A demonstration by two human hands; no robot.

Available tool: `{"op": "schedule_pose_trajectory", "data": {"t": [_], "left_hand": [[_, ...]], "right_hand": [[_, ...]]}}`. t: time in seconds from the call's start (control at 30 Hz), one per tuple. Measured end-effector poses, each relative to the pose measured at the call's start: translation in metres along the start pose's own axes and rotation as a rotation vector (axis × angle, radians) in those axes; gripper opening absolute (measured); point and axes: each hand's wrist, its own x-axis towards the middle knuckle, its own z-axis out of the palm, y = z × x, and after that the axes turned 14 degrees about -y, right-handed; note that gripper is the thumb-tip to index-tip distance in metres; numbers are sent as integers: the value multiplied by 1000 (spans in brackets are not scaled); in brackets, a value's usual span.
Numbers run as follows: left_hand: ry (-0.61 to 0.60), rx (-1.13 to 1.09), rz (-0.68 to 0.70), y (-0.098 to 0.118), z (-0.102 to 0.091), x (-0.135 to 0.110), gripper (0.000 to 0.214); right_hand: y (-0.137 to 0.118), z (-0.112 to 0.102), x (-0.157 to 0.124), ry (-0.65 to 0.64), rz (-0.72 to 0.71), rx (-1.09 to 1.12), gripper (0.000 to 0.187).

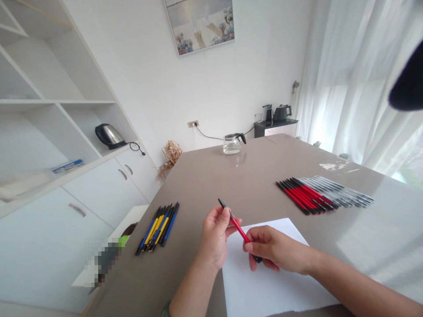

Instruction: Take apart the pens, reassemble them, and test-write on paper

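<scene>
Between my two hands is a red pen (239,229) with black ends, held at a slant above a white sheet of paper (264,290). My left hand (216,233) pinches its upper black end between thumb and fingers. Lower down, my right hand (272,248) grips the barrel near the other black end. Faint small marks show at the paper's top edge, partly behind the hands. To the right lies a row of red and black pens (302,196), beside a row of clear pens (343,193). On the left is a pile of blue and yellow pens (158,229).
The brown table (198,176) carries a glass pot (232,145) with a black handle at its far side. Beyond stand a black kettle (280,113) on a small cabinet and a steel kettle (110,135) on the white shelves. A dark blurred object (410,81) hangs at upper right.
</scene>
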Motion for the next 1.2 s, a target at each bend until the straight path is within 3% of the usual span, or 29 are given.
{"op": "schedule_pose_trajectory", "data": {"t": [0.27,0.53,0.8,1.2], "left_hand": [[-2,-39,-43,0,-1,2,26],[-25,1,-19,0,-2,0,12],[-25,30,-56,0,-3,1,25],[61,88,-3,13,-8,2,24]], "right_hand": [[2,-1,1,-27,-25,65,20],[5,-1,1,-29,-20,23,18],[7,-2,2,-36,-22,11,19],[16,-3,3,64,21,-174,22]]}}
